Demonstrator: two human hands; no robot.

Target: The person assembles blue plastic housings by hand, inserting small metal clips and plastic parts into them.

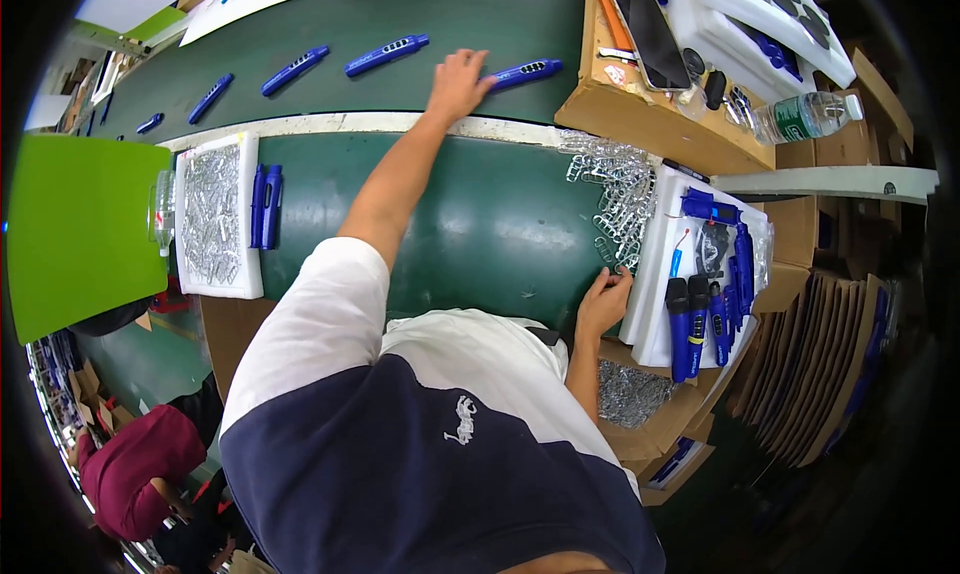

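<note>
My left hand (458,86) is stretched out over the far green belt, its fingers apart at the near-left end of a blue tube-shaped housing (527,73) with a dark button panel. The fingertips seem to touch that end. Further left along the belt lie more such housings, among them one blue housing (387,55) and another (295,70). Close to my body on the right, my right hand (604,302) has its fingertips drawn together at the lower edge of a pile of metal wire clips (622,199). What is between them is too small to make out.
At left, a white foam tray (252,274) holds metal pieces, with two blue housings (265,207) alongside. A right-hand foam tray (650,319) carries blue parts. Beyond it, a wooden box (735,144) supports a phone (650,39) and bottle (805,119). Another person (140,474) is lower left.
</note>
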